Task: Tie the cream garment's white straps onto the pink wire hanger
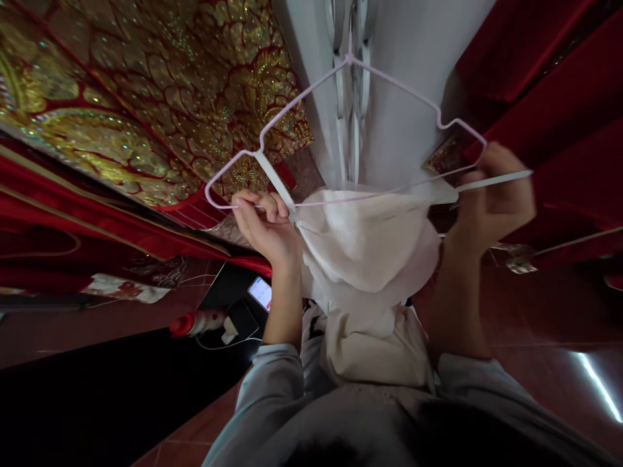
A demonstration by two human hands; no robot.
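While on hanger [348, 59], garment [370, 246] in hands [265, 224] [491, 194]

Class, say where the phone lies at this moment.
In the head view, the phone lies left of centre on a dark surface, just below the left hand.

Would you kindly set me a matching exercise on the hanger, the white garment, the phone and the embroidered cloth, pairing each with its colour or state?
1 hanger
2 white garment
3 phone
4 embroidered cloth

A red and gold
B lying flat, screen lit
C pale pink wire
D cream, hanging by straps

Pairs: 1-C, 2-D, 3-B, 4-A
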